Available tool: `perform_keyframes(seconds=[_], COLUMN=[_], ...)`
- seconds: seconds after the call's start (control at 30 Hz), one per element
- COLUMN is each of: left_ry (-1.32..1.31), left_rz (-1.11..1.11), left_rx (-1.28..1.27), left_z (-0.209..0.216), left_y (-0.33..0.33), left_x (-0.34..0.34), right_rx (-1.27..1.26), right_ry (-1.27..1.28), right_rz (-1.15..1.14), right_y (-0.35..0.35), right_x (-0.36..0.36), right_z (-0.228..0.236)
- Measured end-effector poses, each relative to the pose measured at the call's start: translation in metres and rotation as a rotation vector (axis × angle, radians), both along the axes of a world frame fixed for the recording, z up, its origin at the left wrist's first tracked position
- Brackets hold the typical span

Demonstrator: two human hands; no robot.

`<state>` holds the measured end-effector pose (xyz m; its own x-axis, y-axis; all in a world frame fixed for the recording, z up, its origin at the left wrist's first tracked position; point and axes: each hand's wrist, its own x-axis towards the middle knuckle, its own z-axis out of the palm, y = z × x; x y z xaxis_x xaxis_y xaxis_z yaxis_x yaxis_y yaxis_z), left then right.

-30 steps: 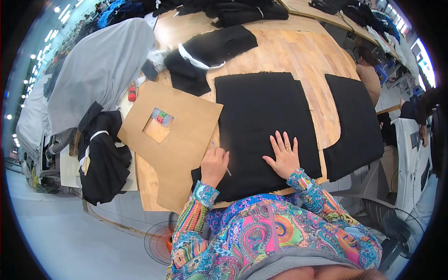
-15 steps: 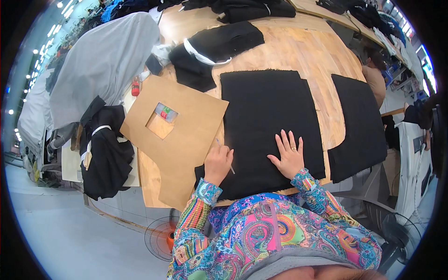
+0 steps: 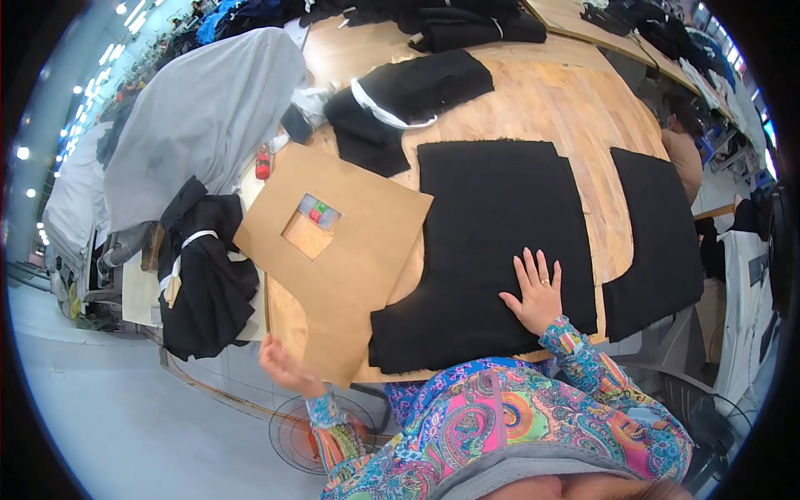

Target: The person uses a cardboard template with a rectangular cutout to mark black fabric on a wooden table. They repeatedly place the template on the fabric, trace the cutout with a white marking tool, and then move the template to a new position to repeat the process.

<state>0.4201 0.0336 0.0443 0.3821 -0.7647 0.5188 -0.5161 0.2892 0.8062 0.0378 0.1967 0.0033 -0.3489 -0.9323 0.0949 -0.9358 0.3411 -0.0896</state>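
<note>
A stack of black fabric, cut like a garment panel, lies on the wooden table in front of me. My right hand rests flat on its right part, fingers spread, a ring on one finger. Overlapping the table to the left is a brown paper pattern with a rectangular window, its lower end beside the fabric's near left corner. My left hand is off the fabric, by the table's near left edge next to the pattern. Its fingers are smeared by motion, so I cannot make out whether they hold anything.
Another black panel lies at the right. Tied black bundles sit at the far side and left edge. A small red bottle stands beside a grey cover. Fans stand below; a person is at far right.
My left hand has left the fabric's left edge, where it held a thin pale stick, and swung left past the pattern. My right hand stays on the fabric. The view has shifted slightly.
</note>
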Motion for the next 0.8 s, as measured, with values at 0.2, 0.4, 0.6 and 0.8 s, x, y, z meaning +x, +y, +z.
perform_keyframes(seconds=[0.2,0.4,0.6,0.8], left_ry=[-0.024,-0.231,0.095,0.124], left_rz=[0.079,-0.215,-0.107,-0.024], left_rx=[0.245,0.527,0.705,0.598], left_z=[-0.011,-0.034,-0.042,-0.084], left_y=[-0.019,-0.105,-0.173,-0.216], left_x=[0.059,0.04,0.016,0.055], right_rx=[-0.001,0.024,0.016,-0.01], right_ry=[-0.016,-0.006,0.005,-0.045], right_rz=[0.001,0.003,0.003,0.053], right_y=[0.0,-0.002,-0.003,-0.007], right_x=[0.0,0.0,0.001,0.008], right_z=[0.0,0.002,0.0,0.002])
